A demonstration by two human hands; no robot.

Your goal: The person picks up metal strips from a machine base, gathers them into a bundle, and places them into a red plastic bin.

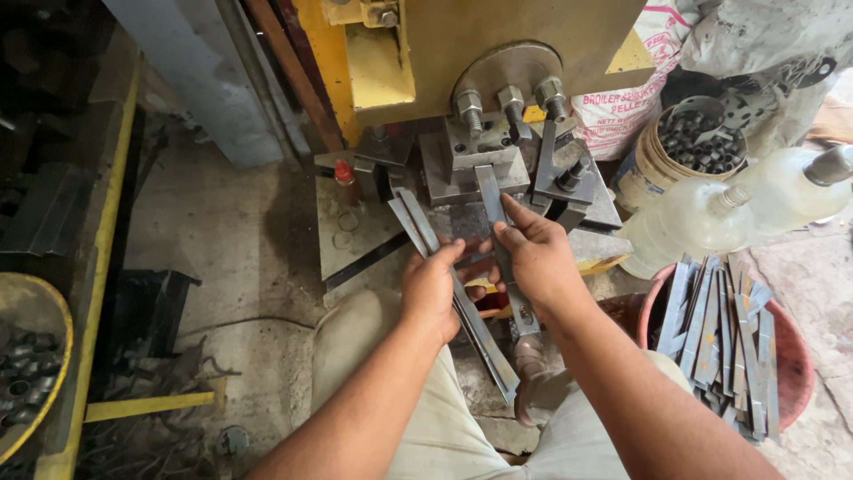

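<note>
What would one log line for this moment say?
left hand: grips bundle of metal strips | right hand: feeds single strip into yellow press | red tub of strips at right

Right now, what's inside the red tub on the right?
The red tub holds a heap of flat grey metal strips standing on end and leaning against each other, some punched with holes. The tub's bottom, and anything under the strips, is covered.

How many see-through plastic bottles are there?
2. One bottle lies on its side right of the yellow press, below the bucket of small metal pieces. The other bottle lies further right, near the picture's edge. More may be hidden outside the view.
</note>
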